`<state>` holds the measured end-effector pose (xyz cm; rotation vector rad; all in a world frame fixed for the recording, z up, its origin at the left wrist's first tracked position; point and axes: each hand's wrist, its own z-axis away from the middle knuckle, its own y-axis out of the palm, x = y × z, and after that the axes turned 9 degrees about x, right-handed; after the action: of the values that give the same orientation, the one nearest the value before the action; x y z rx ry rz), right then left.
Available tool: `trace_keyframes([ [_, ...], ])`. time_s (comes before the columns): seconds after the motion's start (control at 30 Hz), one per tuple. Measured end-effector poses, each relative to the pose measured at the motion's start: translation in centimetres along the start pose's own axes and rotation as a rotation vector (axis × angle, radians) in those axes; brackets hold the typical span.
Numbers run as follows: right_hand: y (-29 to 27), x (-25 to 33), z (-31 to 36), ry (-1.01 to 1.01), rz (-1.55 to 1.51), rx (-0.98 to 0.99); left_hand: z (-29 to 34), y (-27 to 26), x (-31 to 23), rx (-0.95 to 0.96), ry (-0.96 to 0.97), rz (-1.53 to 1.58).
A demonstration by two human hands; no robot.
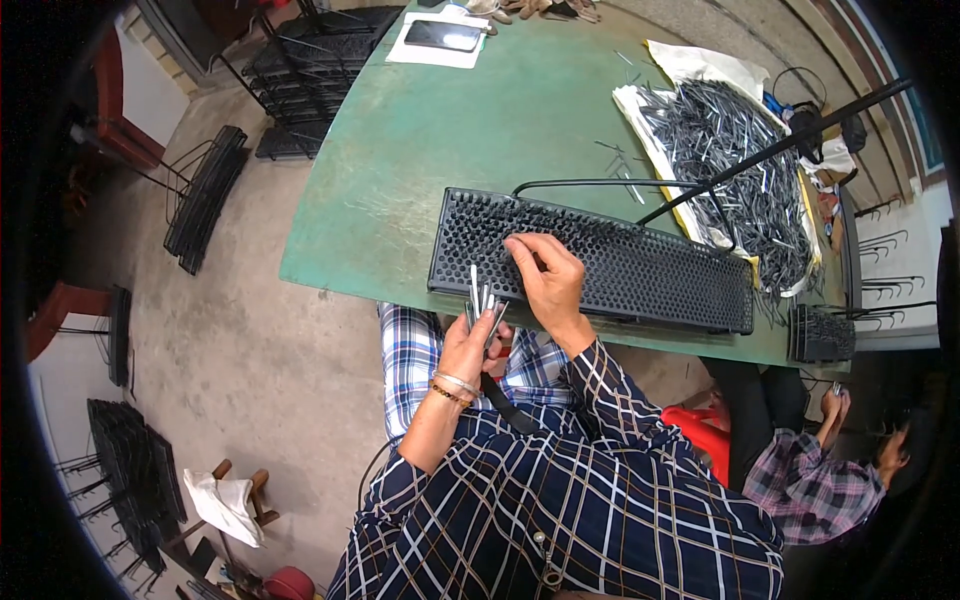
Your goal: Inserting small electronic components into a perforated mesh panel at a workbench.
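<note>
Strips point(475, 283) partly invisible inside left hand point(465, 352)

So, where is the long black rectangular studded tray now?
In the head view, the tray lies right of centre on the green tabletop, beneath the right hand, beside the heap of thin grey strips.

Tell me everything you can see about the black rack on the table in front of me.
The black rack is a long, narrow rectangle, its top covered with closely packed small round studs or sockets. It looks like plastic or painted metal. A bent bar arches along its far side, where a long straight rod slants away. It lies on the green table, along the near edge. Your right hand is over its left half, fingertips touching or just above.
</note>
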<state>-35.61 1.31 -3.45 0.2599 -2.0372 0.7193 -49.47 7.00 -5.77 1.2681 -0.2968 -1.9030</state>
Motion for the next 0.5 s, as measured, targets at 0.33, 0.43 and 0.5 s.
trace_keyframes([
  [0.33,0.07,0.02,0.11,-0.152,0.236,0.066,-0.21,-0.54,0.39,-0.012,0.020,-0.037],
  [0.43,-0.12,0.12,0.09,-0.204,0.275,0.111,-0.14,-0.54,0.35,-0.003,0.023,-0.057],
  [0.5,-0.27,0.08,0.12,-0.218,0.281,0.138,-0.12,-0.53,0.32,-0.002,0.022,-0.064],
])
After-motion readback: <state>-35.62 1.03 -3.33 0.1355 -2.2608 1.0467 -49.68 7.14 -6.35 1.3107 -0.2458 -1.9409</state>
